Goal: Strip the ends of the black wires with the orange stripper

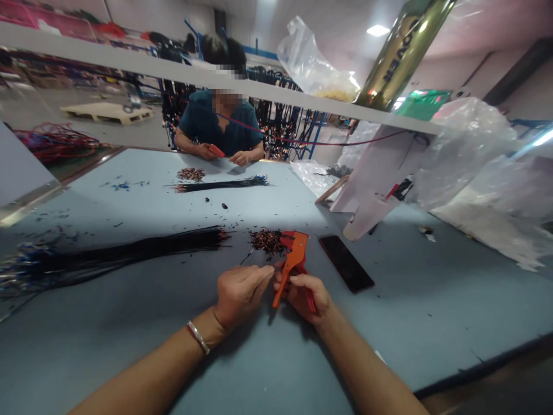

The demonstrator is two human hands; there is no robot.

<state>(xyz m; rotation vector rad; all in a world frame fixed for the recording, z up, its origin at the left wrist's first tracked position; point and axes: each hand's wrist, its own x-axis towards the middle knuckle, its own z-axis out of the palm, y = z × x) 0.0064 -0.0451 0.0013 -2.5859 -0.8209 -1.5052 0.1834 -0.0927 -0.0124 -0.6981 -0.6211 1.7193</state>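
Note:
My right hand [309,294] is wrapped round the handles of an orange and red wire stripper [295,251], whose head points away from me. Just left of it, my left hand [244,291] is closed in a pinch, its fingertips close to the stripper's handle. What those fingers hold, if anything, is hidden. Beyond the hands lies a pile of short copper-and-black wire scraps [265,241], partly behind the stripper head. A long bundle of black wires [142,249] lies to the left, with blue and silvery ends at its far left.
Right of the stripper lies a black phone [346,263]. Across the table [432,311] a person [220,129] holds a red tool, near a second wire bundle [224,183] and scrap pile [190,173]. A shelf [259,90] crosses above; plastic bags [470,150] sit at right.

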